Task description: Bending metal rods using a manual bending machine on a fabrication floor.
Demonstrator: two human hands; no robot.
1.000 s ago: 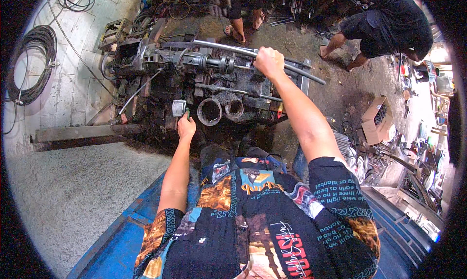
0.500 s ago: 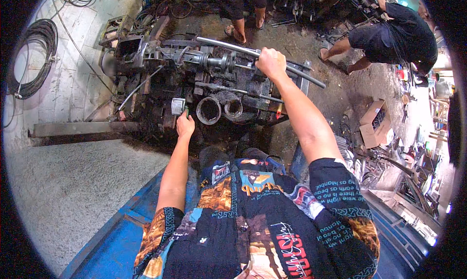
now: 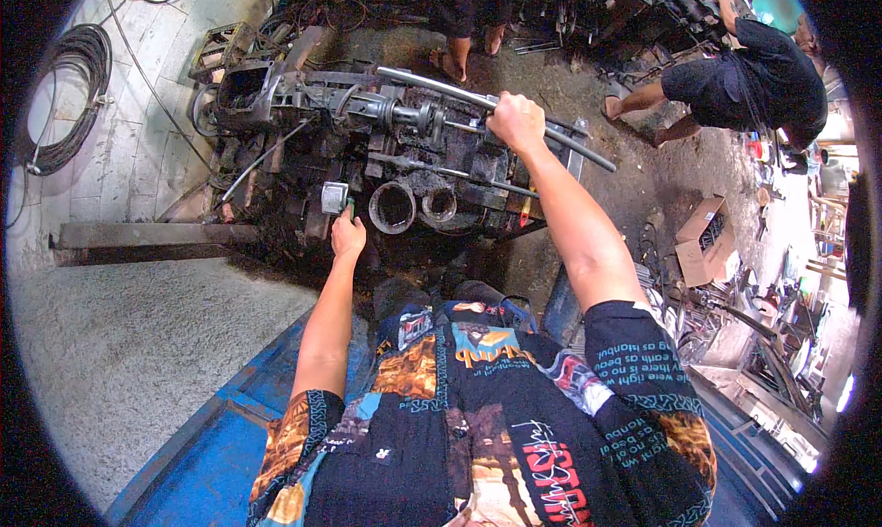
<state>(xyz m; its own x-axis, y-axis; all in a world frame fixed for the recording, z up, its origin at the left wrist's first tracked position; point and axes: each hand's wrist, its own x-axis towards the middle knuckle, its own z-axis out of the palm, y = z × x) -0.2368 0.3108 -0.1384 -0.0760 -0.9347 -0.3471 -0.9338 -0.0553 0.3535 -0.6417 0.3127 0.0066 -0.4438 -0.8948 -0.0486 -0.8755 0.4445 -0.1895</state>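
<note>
My right hand (image 3: 517, 121) is closed around the middle of a long metal bar (image 3: 432, 86), which slants across the far side of a greasy, dark machine (image 3: 367, 109). Lower down on the left, my left hand (image 3: 348, 235) is closed at a small green handle (image 3: 350, 207). Right beside that handle is a pale, blocky metal piece (image 3: 334, 197); whether the two are joined, I cannot tell. Just right of my left hand, a large round metal ring (image 3: 392, 207) sits with its opening up, and a smaller ring (image 3: 440, 204) adjoins it. Grease and shadow hide much of the machine.
A red-and-yellow tool (image 3: 525, 211) lies at the machine's right end. One person (image 3: 767, 81) bends over at the far right; another person's bare feet (image 3: 452, 60) stand behind the machine. An open cardboard box (image 3: 707, 240) and a coiled black hose (image 3: 78, 95) flank the area.
Both hands keep their places and grips, with only a very slight shift. The pale metal piece shows slightly more to the left. The person at the right has moved slightly.
</note>
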